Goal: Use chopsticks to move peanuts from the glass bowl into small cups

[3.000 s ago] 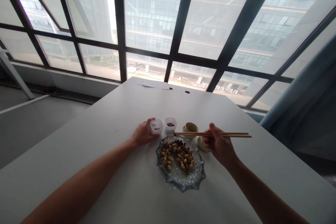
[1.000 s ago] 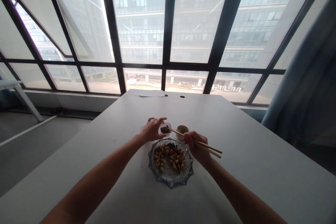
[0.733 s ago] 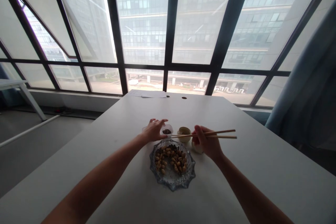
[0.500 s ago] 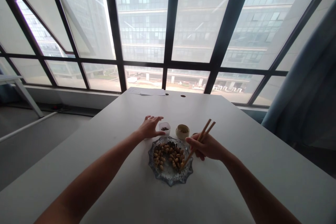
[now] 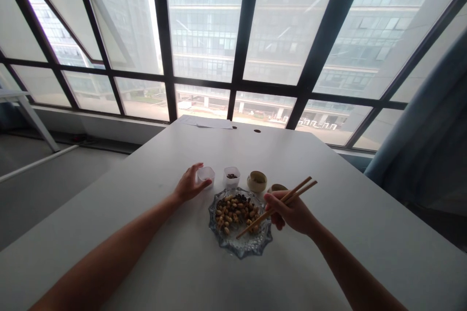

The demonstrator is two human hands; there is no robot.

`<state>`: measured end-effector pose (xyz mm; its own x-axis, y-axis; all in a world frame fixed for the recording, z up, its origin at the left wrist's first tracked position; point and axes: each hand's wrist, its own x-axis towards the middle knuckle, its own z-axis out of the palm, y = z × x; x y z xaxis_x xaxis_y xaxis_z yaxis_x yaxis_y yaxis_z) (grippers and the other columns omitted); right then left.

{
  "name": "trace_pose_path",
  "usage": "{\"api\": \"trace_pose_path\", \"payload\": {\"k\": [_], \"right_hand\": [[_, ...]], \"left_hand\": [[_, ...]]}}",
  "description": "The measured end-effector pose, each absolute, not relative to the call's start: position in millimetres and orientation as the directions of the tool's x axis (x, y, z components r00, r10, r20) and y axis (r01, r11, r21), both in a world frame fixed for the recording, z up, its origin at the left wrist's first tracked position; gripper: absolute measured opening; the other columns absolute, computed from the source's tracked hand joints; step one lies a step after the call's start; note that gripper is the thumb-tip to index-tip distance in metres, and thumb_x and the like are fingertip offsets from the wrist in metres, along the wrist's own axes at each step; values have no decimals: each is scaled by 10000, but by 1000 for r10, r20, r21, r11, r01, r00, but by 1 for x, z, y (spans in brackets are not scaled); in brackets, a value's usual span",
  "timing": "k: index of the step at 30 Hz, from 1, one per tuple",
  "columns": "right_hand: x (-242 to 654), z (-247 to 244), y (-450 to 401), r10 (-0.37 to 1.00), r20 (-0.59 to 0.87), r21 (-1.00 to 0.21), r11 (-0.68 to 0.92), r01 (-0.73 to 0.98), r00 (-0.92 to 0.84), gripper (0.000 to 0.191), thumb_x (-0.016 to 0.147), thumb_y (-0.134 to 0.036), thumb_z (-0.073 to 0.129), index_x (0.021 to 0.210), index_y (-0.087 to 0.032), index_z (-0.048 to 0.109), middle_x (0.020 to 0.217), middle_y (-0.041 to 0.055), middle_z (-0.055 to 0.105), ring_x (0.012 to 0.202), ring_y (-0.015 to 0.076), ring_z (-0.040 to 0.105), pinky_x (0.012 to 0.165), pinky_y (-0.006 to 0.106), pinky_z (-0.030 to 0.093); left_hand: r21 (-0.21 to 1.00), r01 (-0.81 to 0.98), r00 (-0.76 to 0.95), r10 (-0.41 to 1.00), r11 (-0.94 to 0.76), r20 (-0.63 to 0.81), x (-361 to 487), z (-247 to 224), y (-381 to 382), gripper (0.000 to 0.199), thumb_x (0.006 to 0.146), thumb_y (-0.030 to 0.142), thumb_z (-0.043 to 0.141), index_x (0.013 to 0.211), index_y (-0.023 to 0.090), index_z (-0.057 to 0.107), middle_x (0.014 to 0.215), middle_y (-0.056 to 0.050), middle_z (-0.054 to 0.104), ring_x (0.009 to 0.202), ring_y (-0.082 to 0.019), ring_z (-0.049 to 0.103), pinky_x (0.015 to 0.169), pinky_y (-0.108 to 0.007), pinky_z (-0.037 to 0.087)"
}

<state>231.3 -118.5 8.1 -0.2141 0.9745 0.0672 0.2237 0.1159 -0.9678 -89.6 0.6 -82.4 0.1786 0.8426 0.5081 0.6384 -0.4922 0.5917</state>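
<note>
My left hand (image 5: 190, 183) curves around the left side of a translucent cup (image 5: 206, 175), thumb and fingers apart at its wall. In my right hand (image 5: 290, 210) is a pair of wooden chopsticks (image 5: 297, 190), their tips low over the front part of a scalloped glass plate (image 5: 241, 250). Nuts in shells (image 5: 233, 213) and some dark pieces (image 5: 241, 198) lie on the plate. Behind it stands a second translucent cup (image 5: 231, 182) holding dark pieces. A greenish bowl (image 5: 257, 181) is right of that, and another bowl (image 5: 278, 187) is partly hidden by my right hand.
White papers (image 5: 213, 123) lie at the far edge of the white table (image 5: 182, 262), near two round holes. Windows rise behind it. A blue curtain (image 5: 419, 131) hangs at the right, and another table (image 5: 34, 116) stands at the left.
My left hand has moved left, from beside the cup with dark pieces to the cup at the far left. The chopsticks have tilted lower, their tips shifting left over the plate. The view has shifted slightly.
</note>
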Motion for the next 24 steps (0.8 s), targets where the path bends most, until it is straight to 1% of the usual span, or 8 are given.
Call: {"api": "trace_pose_path", "payload": {"k": [3, 7, 9, 12, 14, 17, 19, 24], "right_hand": [[218, -1, -123, 953, 12, -971, 84, 225, -303, 471, 768, -609, 699, 599, -171, 656, 432, 8, 619, 310, 118, 538, 305, 190, 405], [210, -9, -118, 973, 133, -958, 175, 228, -187, 483, 785, -607, 688, 569, -179, 636, 450, 13, 619, 337, 116, 542, 327, 197, 416], [213, -7, -114, 973, 192, -946, 219, 240, -131, 503, 785, -620, 686, 547, -181, 618, 448, 15, 612, 344, 116, 539, 331, 202, 411], [224, 4, -111, 972, 222, -940, 235, 248, -79, 522, 762, -651, 694, 555, -178, 620, 447, 13, 604, 343, 117, 532, 332, 210, 412], [233, 12, -113, 978, 191, -944, 207, 257, -86, 543, 749, -684, 682, 578, -171, 632, 428, 6, 590, 324, 114, 520, 318, 206, 396], [243, 22, -116, 973, 40, -938, 115, 327, -229, 562, 740, -701, 672, 597, -159, 642, 408, 9, 586, 303, 110, 511, 308, 193, 384], [247, 23, -116, 958, -13, -922, 99, 374, -286, 555, 741, -689, 679, 599, -154, 644, 422, 14, 600, 316, 108, 526, 324, 191, 405], [250, 21, -110, 986, 110, -915, 148, 374, -122, 587, 711, -729, 673, 584, -158, 624, 418, 3, 586, 316, 96, 514, 311, 175, 369]], "left_hand": [[611, 646, 174, 868, -458, 466, -89, -84, 0, 739, 773, 645, 648, 1323, 180, 483, 1306, -182, 620, 1182, -335, 609, 1010, -504, 476], [608, 679, 181, 896, -412, 406, -91, -83, -3, 707, 805, 624, 618, 1345, 194, 466, 1199, -157, 676, 1044, -314, 667, 932, -475, 510], [601, 683, 198, 897, -415, 395, -91, -81, -5, 698, 816, 615, 604, 1353, 191, 460, 1187, -155, 680, 1035, -309, 667, 926, -464, 509], [600, 688, 205, 902, -409, 380, -91, -78, -7, 696, 818, 615, 599, 1357, 198, 459, 1154, -143, 694, 1017, -303, 672, 902, -447, 518], [601, 692, 201, 906, -400, 372, -91, -77, -8, 700, 815, 622, 598, 1355, 198, 464, 1113, -135, 707, 991, -300, 679, 880, -438, 527], [600, 693, 199, 905, -401, 375, -91, -76, -8, 707, 811, 634, 593, 1350, 192, 471, 1099, -136, 709, 972, -299, 683, 863, -429, 532], [599, 692, 200, 904, -403, 378, -91, -75, -9, 704, 809, 633, 596, 1349, 197, 474, 1105, -133, 708, 971, -296, 681, 861, -426, 531], [602, 696, 198, 910, -392, 363, -91, -74, -9, 704, 806, 625, 605, 1352, 200, 475, 1090, -119, 712, 963, -285, 676, 857, -414, 526]]}}
